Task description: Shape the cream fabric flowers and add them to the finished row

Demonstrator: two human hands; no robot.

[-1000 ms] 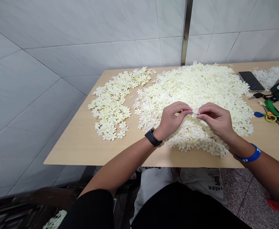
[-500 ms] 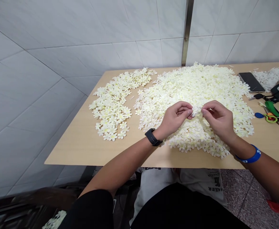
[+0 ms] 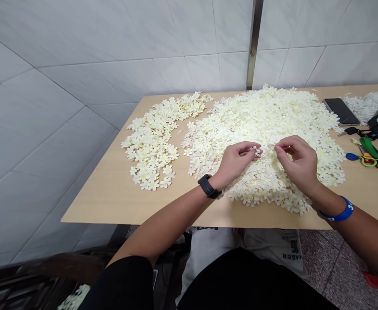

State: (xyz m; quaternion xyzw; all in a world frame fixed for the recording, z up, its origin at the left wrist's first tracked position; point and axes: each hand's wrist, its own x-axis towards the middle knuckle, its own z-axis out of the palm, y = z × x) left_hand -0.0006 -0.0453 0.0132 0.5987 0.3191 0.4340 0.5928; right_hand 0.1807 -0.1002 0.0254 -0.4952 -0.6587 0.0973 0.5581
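Bench (image 3: 101,189) space separates a large heap of flowers (image 3: 266,116), probably central for easy reach, from a smaller pile (image 3: 153,142). Over the heap, the right hand (image 3: 298,163) has fingertips together, contents unclear; the left hand (image 3: 235,163) pinches a small white flower (image 3: 256,151), perhaps for fine control.

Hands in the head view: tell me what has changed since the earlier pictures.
The right hand has drawn away to the right, widening the gap from the left hand. The left holds a small white flower, now showing more clearly at its fingertips. The large flower pile and the phone stayed put.
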